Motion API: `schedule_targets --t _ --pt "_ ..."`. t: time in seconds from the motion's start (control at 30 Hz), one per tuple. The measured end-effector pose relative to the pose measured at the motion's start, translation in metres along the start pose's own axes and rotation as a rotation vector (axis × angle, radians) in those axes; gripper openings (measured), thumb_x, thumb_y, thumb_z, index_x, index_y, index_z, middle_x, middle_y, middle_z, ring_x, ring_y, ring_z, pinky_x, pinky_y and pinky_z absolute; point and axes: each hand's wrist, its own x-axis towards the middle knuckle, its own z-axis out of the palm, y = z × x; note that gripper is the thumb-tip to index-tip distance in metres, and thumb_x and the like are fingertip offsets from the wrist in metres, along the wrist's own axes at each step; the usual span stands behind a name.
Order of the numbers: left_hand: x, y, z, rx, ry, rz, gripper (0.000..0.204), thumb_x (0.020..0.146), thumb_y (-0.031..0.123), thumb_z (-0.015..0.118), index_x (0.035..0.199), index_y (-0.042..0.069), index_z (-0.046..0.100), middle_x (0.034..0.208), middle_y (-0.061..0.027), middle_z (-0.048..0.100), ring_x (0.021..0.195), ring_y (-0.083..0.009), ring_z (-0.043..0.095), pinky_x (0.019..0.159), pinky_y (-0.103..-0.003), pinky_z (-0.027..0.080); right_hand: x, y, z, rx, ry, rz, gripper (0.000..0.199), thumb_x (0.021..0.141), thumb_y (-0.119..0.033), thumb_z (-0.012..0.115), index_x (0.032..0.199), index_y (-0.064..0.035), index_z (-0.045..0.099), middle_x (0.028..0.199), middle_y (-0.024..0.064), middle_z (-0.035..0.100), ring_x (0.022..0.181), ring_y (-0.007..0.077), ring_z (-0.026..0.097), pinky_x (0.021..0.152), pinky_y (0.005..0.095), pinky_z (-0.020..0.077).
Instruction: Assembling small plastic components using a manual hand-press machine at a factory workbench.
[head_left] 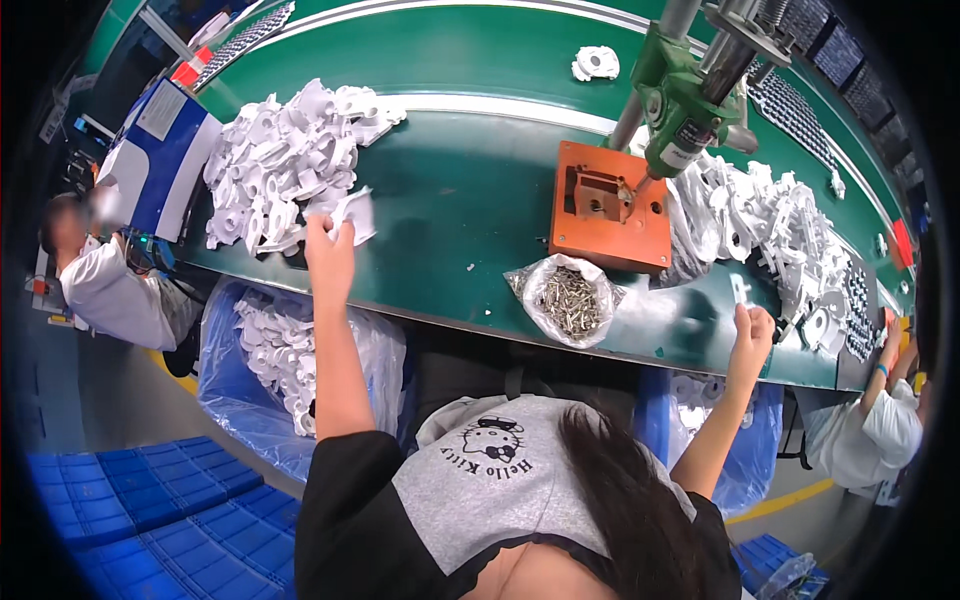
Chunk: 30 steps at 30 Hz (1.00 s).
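Two heaps of white plastic parts (285, 150) flank the orange press fixture (612, 232), none seated in it, finished ones indistinguishable; left of it, the left hand's (332, 250) fingers pinch one white part (358, 215), while right of it, the right hand's (754, 330) curled fingers' grip cannot be told.

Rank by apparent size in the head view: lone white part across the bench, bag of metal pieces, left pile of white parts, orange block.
1. Left pile of white parts
2. Orange block
3. Bag of metal pieces
4. Lone white part, though farther away
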Motion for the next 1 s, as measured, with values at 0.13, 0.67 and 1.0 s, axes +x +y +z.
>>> schedule_targets --t 0.13,0.67,1.0 --pt "-0.065 0.075 0.044 -0.305 -0.017 0.233 0.017 0.090 0.007 0.054 0.095 -0.001 0.039 0.108 -0.0170 0.049 0.096 -0.0199 0.052 0.084 -0.032 0.044 -0.018 -0.093 0.031 0.926 -0.118 -0.019 0.027 0.089 -0.016 0.054 0.106 0.0041 0.055 0.117 0.0118 0.051 0.100 0.0194 0.056 0.096 0.0392 0.0468" --pt "-0.165 0.131 0.144 -0.702 -0.329 0.907 0.033 0.091 0.027 0.058 0.102 0.004 0.038 0.119 -0.0209 0.036 0.120 -0.0460 0.044 0.096 -0.048 0.041 -0.070 -0.194 0.095 1.165 -0.491 -0.323 0.018 0.086 -0.010 0.059 0.100 -0.0001 0.052 0.142 0.0198 0.025 0.131 0.0362 0.036 0.100 0.0425 0.0386" --pt "-0.171 0.132 0.140 -0.604 -0.327 0.930 0.014 0.093 0.006 0.049 0.105 0.003 0.043 0.120 -0.0213 0.039 0.124 -0.0466 0.042 0.098 -0.050 0.040 -0.070 -0.177 0.100 1.421 -0.682 0.068 0.014 0.089 -0.014 0.056 0.094 -0.0021 0.051 0.142 0.0162 0.032 0.119 0.0233 0.045 0.094 0.0394 0.0427"
